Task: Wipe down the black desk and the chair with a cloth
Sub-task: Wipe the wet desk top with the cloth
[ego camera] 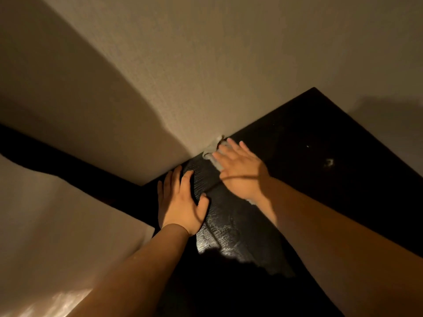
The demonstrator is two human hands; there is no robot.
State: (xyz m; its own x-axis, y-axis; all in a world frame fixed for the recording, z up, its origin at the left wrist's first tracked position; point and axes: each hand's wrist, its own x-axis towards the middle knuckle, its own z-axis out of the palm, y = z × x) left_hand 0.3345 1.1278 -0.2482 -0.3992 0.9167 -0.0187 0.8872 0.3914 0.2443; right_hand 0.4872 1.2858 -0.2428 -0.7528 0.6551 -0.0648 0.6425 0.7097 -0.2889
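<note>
**Cloth.** The cloth is pale and crumpled. It lies on the black surface at the back edge, touching the wall. Most of it is covered by the right hand. A bunched end shows at that hand's eleven o'clock, and a small scrap shows by the wrist at five o'clock.

**Right hand.** It lies flat, fingers straight and slightly spread, with the palm pressing down on the cloth and no finger curled round it. In my judgement the flat palm spreads the pressure and keeps the cloth in full contact along the joint with the wall.

**Left hand.** The left hand sits at eight o'clock from the right, apart from it. It is palm down on the surface near the left corner, fingers spread, holding nothing. It probably serves as a brace for the forward reach.

**Surface.** A streaky sheen runs from between the hands toward six o'clock. I cannot tell whether this is dampness or glare on the grain. Small pale specks lie at three o'clock from the right hand and cannot be identified.

**Progress.** The step in hand appears to be wiping the surface. The chair is not in view.

**Surroundings.** A pale flat object sits at eight o'clock in the frame, across a dark gap. I cannot tell what it is.
</note>
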